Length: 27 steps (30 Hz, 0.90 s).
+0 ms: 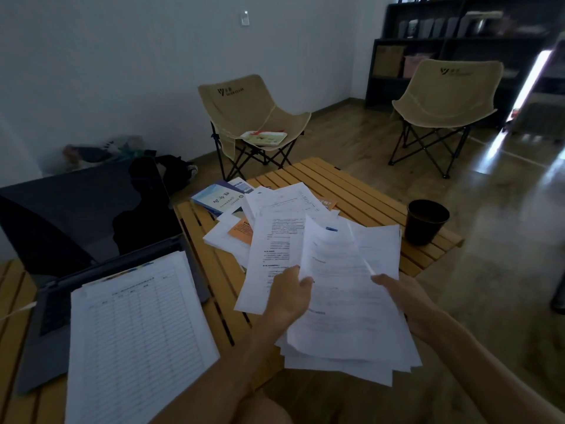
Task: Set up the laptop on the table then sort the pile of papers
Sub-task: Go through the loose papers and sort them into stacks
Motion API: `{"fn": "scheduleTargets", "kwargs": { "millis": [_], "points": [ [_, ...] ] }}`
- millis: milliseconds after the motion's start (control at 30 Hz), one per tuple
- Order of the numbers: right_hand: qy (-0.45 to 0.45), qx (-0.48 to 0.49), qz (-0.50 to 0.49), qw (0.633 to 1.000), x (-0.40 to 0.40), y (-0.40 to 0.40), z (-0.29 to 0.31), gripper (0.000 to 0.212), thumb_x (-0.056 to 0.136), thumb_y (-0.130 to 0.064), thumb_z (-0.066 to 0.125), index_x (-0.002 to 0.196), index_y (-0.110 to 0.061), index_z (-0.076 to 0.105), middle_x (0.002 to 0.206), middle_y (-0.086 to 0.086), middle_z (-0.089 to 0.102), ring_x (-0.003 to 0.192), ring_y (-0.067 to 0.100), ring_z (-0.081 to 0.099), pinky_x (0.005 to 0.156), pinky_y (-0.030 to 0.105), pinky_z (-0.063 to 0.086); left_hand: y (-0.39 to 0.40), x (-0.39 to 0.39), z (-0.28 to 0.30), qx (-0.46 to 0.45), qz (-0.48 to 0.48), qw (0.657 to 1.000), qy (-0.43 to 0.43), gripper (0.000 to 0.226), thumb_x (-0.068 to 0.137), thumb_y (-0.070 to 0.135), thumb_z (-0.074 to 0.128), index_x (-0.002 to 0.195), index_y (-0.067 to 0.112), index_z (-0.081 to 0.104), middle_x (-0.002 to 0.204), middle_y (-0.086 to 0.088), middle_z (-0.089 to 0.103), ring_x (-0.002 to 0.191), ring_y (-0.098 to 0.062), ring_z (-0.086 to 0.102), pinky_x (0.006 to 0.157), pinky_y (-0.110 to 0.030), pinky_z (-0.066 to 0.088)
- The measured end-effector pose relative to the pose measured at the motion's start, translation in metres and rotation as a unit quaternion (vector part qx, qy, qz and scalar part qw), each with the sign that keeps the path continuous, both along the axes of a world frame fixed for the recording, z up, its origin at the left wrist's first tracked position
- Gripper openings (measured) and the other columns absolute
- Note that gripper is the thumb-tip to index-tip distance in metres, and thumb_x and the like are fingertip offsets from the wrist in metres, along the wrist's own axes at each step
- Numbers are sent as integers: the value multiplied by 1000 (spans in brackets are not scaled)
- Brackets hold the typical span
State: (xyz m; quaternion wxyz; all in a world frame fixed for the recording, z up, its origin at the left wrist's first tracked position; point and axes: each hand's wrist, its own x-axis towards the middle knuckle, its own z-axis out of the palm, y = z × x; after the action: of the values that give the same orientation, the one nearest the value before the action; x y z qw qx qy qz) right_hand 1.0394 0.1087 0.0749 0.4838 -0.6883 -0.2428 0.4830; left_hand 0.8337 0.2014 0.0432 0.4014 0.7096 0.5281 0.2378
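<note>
An open dark laptop (pixel 91 221) stands at the left of the wooden slat table (pixel 360 191), screen off. A stack of white table-printed sheets (pixel 137 332) lies across its keyboard. A loose pile of papers and booklets (pixel 275 206) spreads over the table's middle. My left hand (pixel 289 296) pinches the left edge of a printed sheet (pixel 339 276) lifted from a bundle of papers (pixel 351 341). My right hand (pixel 400 296) grips that bundle at its right side, just above the table's near edge.
A black cup (pixel 426 221) stands near the table's right edge. Two beige folding chairs (pixel 253 117) (pixel 446 96) stand behind the table, the left one with a booklet on its seat. Dark shelves (pixel 458 41) line the back right wall. A dark bag (pixel 174 171) lies on the floor.
</note>
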Motion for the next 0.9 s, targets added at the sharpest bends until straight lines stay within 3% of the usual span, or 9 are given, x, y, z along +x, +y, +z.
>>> {"fn": "scheduleTargets", "kwargs": {
  "millis": [133, 233, 333, 400, 500, 633, 733, 833, 900],
  "points": [
    [5, 16, 6, 1000, 2, 1, -1, 31, 94, -31, 66, 122, -18, 62, 100, 11, 76, 87, 32, 74, 71, 42, 59, 16, -14, 0, 17, -48, 990, 134, 46, 94, 49, 50, 128, 19, 58, 123, 0, 62, 105, -21, 61, 88, -34, 52],
    [-44, 21, 34, 998, 1, 1, -7, 36, 93, -10, 66, 128, -15, 59, 107, 10, 74, 90, 31, 74, 79, 49, 61, 16, -4, 4, 21, -99, 982, 160, 49, 95, 56, 43, 121, 18, 61, 116, 0, 65, 100, -22, 63, 84, -36, 54],
    [-47, 17, 35, 998, 3, 1, -12, 44, 93, 0, 61, 134, -15, 55, 112, 9, 73, 91, 29, 74, 72, 44, 62, 43, -13, 7, 110, 55, 975, 183, 48, 94, 59, 41, 99, 15, 59, 98, -1, 64, 84, -18, 61, 74, -36, 56],
    [-45, 16, 39, 998, 6, 3, -16, 43, 94, -1, 61, 134, -16, 56, 113, 9, 73, 91, 28, 75, 75, 46, 62, 71, -33, 4, 127, 164, 956, 206, 47, 91, 55, 50, 110, 12, 53, 111, -7, 57, 93, -21, 58, 78, -39, 56],
    [-49, 6, 38, 998, 9, 5, -18, 38, 94, -2, 61, 130, -15, 58, 111, 8, 74, 92, 29, 75, 81, 51, 61, 93, -43, 0, 64, 169, 963, 198, 48, 89, 49, 58, 119, 13, 51, 117, -11, 52, 102, -27, 56, 83, -42, 55],
    [-54, -2, 45, 998, 9, 8, -18, 35, 94, -3, 61, 127, -16, 60, 109, 8, 75, 90, 28, 76, 83, 55, 60, 104, -35, 2, 68, 192, 973, 109, 22, 92, 30, 61, 103, 16, 49, 109, -6, 60, 90, -22, 62, 72, -37, 58],
    [-58, 1, 44, 997, 10, 7, -17, 35, 95, -1, 59, 127, -14, 60, 109, 8, 75, 91, 28, 75, 81, 50, 61, 100, -34, 7, 49, 159, 984, 63, 17, 97, 17, 53, 112, 9, 52, 112, -6, 62, 87, -18, 58, 66, -29, 51],
    [-49, 4, 44, 998, 7, 5, -15, 36, 95, 0, 58, 128, -14, 59, 110, 9, 74, 91, 28, 75, 74, 45, 61, 94, -49, 33, 147, 184, 968, 87, 20, 100, 15, 44, 113, 8, 58, 113, -11, 62, 90, -23, 57, 70, -28, 44],
    [-46, 1, 41, 998, 6, 5, -13, 38, 95, 0, 59, 129, -16, 58, 111, 8, 74, 91, 28, 75, 68, 41, 61, 96, -70, 65, 232, 227, 944, 65, 20, 101, 12, 41, 106, 1, 57, 97, -13, 59, 80, -22, 52, 63, -29, 39]
  ]
}}
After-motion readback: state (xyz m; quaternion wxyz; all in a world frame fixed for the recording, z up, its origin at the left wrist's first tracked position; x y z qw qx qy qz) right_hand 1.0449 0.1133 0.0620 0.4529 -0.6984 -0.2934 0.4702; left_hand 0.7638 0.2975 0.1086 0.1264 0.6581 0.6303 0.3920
